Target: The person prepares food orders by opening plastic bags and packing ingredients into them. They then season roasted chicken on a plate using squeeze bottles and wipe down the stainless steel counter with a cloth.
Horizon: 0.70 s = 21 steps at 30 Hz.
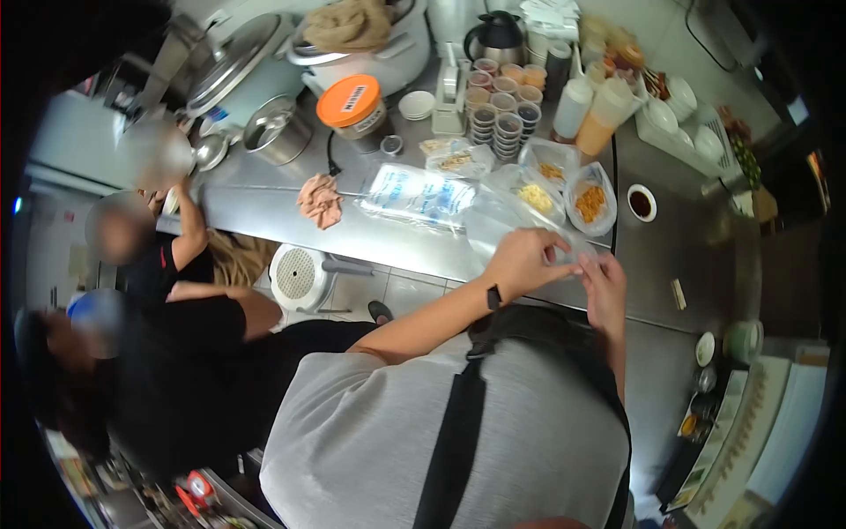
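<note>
My left hand [527,262], with a dark band at its wrist, has thumb and fingertips pinched on the edge of a clear plastic bag [485,231]. Close beside it, my right hand [603,284] also pinches the bag's edge, the fingertips of both nearly touching. Just beyond lies an open bag of pale yellow shreds [535,198]. Near it are a bag of orange-brown crumbs [590,204] and another bag with similar filling [552,172]. To the left is a flat pack of plastic bags [419,198] with blue print.
Lidded sauce cups [507,123] stack at the back beside squeeze bottles [575,108]. A dark sauce dish [641,203] sits right. A crumpled pink cloth [320,201] and an orange-lidded tub [352,106] lie left. A white stool [301,275] and two people [150,353] are at left.
</note>
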Each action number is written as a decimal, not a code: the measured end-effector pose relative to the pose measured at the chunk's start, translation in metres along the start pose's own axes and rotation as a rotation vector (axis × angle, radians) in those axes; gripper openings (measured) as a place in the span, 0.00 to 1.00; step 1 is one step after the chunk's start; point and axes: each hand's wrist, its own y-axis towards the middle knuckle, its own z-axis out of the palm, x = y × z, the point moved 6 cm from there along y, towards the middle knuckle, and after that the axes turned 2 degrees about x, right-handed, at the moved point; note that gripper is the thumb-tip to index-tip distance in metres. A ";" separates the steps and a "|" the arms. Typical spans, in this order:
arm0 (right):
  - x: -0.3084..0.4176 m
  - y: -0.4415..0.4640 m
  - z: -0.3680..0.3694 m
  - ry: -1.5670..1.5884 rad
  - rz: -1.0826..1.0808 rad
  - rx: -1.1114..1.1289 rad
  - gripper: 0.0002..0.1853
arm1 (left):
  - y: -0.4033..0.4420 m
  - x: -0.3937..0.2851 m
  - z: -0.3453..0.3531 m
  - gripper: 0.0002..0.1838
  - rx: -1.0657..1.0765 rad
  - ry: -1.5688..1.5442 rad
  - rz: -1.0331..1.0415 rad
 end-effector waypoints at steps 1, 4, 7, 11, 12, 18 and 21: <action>-0.003 -0.004 -0.009 -0.014 -0.018 0.035 0.08 | -0.004 0.003 0.010 0.11 0.052 -0.093 -0.023; -0.008 -0.023 -0.029 -0.033 -0.052 0.061 0.14 | -0.022 0.004 0.042 0.09 0.171 -0.360 -0.122; -0.004 -0.043 -0.031 -0.080 -0.050 0.054 0.16 | -0.036 0.024 0.090 0.11 0.256 -0.939 -0.355; -0.002 -0.070 -0.033 -0.196 -0.018 0.180 0.14 | -0.059 0.025 0.109 0.12 0.267 -1.234 -0.679; -0.002 -0.075 -0.029 -0.198 -0.013 0.208 0.13 | -0.065 0.018 0.109 0.13 0.242 -1.234 -0.705; -0.006 -0.107 -0.068 -0.381 0.222 0.131 0.09 | -0.081 -0.013 0.099 0.12 0.327 -0.540 -0.216; -0.014 -0.112 -0.117 -0.902 -0.167 -0.087 0.10 | -0.095 -0.016 0.100 0.15 0.126 0.017 -0.025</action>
